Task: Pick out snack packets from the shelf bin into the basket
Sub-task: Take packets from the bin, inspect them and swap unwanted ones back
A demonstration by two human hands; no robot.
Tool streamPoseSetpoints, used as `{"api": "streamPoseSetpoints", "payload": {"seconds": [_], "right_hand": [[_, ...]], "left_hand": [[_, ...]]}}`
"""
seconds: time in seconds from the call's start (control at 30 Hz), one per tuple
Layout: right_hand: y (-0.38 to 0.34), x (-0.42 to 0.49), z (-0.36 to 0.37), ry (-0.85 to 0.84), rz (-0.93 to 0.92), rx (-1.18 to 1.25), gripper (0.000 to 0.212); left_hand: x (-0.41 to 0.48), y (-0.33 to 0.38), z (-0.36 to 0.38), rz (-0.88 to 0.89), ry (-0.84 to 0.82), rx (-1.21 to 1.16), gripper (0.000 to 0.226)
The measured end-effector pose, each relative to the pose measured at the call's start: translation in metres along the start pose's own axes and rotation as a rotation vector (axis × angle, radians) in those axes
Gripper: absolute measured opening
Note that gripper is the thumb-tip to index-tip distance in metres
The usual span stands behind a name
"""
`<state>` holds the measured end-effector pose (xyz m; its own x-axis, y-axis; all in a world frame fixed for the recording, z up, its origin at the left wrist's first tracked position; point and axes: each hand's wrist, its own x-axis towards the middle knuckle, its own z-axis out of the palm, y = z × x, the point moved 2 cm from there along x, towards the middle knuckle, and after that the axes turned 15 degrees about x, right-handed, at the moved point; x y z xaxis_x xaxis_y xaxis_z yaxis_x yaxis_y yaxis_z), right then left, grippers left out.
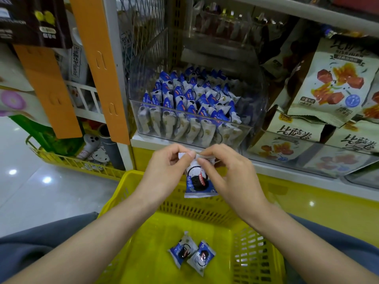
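A blue and white snack packet (198, 184) hangs above the yellow basket (127, 193). My left hand (168, 171) and my right hand (225, 175) both pinch its top seam. Two more such packets (191, 254) lie side by side on the basket floor. Just beyond my hands, a clear shelf bin (143, 107) holds several rows of the same packets (188, 99).
To the right, clear bins hold larger snack bags (330, 85). Orange cardboard strips (102, 64) hang at the left beside the shelf post. A low yellow wire rack (82, 162) with other goods stands at the left on the shiny floor. My knees flank the basket.
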<state>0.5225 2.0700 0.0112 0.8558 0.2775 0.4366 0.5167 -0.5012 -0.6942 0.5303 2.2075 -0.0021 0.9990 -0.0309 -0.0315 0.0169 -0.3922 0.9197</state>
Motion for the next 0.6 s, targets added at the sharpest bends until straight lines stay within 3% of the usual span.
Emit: {"api": "streamPoseSetpoints", "payload": {"seconds": [0.13, 0.2, 0.27, 0.33, 0.4, 0.5, 0.6], "right_hand": [[0.003, 0.005, -0.006, 0.091, 0.053, 0.098, 0.006], [0.006, 0.008, -0.01, 0.173, 0.082, 0.206, 0.002], [0.006, 0.011, -0.013, 0.218, 0.067, 0.286, 0.009], [0.004, 0.011, -0.013, 0.168, 0.004, 0.291, 0.011], [0.004, 0.008, -0.01, 0.064, -0.066, 0.214, 0.008], [0.004, 0.004, -0.005, -0.046, -0.137, 0.056, 0.008], [0.003, 0.002, -0.001, -0.12, -0.084, 0.023, 0.011]], "left_hand": [[0.002, 0.0, -0.001, 0.003, 0.044, -0.037, 0.008], [0.004, -0.005, -0.002, -0.078, 0.049, 0.015, 0.014], [0.006, -0.007, -0.001, -0.225, -0.047, -0.01, 0.027], [0.007, -0.006, -0.001, -0.332, -0.169, -0.154, 0.044], [0.006, -0.005, -0.003, -0.32, -0.224, -0.318, 0.046], [0.007, -0.006, -0.008, -0.212, -0.189, -0.431, 0.031], [0.009, -0.008, -0.012, -0.174, -0.067, -0.348, 0.022]]}}
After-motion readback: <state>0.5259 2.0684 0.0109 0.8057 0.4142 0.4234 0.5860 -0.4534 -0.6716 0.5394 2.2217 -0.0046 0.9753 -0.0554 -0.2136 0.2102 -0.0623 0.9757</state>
